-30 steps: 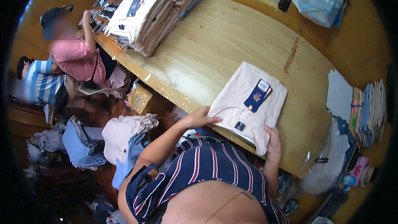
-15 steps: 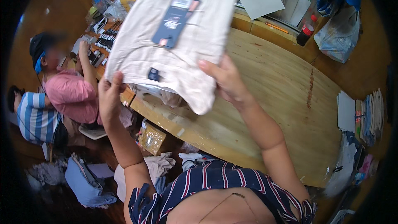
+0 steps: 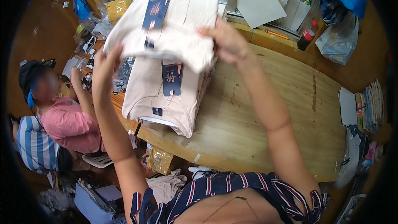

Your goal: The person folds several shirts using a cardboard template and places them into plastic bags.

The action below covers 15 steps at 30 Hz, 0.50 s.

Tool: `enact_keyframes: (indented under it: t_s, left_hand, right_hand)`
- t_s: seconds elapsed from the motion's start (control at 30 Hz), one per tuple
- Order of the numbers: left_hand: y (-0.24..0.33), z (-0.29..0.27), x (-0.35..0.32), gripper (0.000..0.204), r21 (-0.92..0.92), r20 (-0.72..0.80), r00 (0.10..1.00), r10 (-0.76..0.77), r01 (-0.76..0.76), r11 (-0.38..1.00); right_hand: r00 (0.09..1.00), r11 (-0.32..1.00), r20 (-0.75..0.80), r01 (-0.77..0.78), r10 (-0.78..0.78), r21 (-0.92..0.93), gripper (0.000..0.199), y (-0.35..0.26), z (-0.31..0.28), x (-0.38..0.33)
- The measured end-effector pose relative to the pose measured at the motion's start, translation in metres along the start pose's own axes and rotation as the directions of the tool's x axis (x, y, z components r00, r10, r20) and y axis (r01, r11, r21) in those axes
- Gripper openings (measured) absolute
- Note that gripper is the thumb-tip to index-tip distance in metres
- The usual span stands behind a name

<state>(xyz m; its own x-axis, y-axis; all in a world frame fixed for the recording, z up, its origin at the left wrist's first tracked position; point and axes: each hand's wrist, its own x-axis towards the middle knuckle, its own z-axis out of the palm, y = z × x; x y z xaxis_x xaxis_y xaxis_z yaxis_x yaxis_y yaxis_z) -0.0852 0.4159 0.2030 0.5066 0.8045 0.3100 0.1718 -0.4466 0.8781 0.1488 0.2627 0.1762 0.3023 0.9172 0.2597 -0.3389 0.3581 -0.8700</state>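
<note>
Between my two hands hangs a folded cream T-shirt [image 3: 188, 20] with a dark blue paper tag on its front. My left hand [image 3: 107, 61] pinches its near left corner. At its right side my right hand [image 3: 229, 41] grips the edge, thumb on top and the other fingers mostly hidden. Below it, a stack of folded cream T-shirts [image 3: 143, 85] stands on the wooden table [image 3: 265, 112]. The top shirt in that stack bears a similar dark tag. The held shirt is raised over the far part of the stack and covers it; whether they touch I cannot tell.
At left sits a co-worker in a pink shirt [image 3: 70, 118], beside another person in blue and white stripes [image 3: 33, 141]. A cola bottle [image 3: 306, 36] and a plastic bag [image 3: 338, 41] are far right. Folded garments [image 3: 371, 103] are stacked at right; blue folded cloth [image 3: 93, 203] lies lower left.
Both hands have carried the T-shirt away from me and slightly left, tilting it. The stack underneath, mostly hidden before, now shows.
</note>
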Motion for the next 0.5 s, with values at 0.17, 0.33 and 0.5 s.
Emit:
enact_keyframes:
  t_s: [0.17, 0.33, 0.5]
  left_hand:
    - [-0.010, 0.065, 0.124, 0.040, 0.108, 0.016, 0.998, 0.056, -0.058, 0.992]
    - [-0.112, 0.123, 0.165, 0.062, 0.691, 0.217, 0.941, -0.261, 0.041, 0.722]
    - [-0.015, 0.165, 0.177, 0.106, 0.936, 0.179, 0.984, 0.010, -0.173, 0.306]
  right_hand:
    - [0.999, 0.999, 0.024, 0.037, -0.037, -0.012, 0.043, -0.011, -0.078, 0.079]
    - [0.883, 0.902, -0.243, -0.426, 0.400, -0.063, 0.040, 0.092, -0.155, 0.107]
    - [0.894, 0.893, -0.268, -0.413, 0.359, -0.179, 0.037, 0.085, -0.172, 0.107]
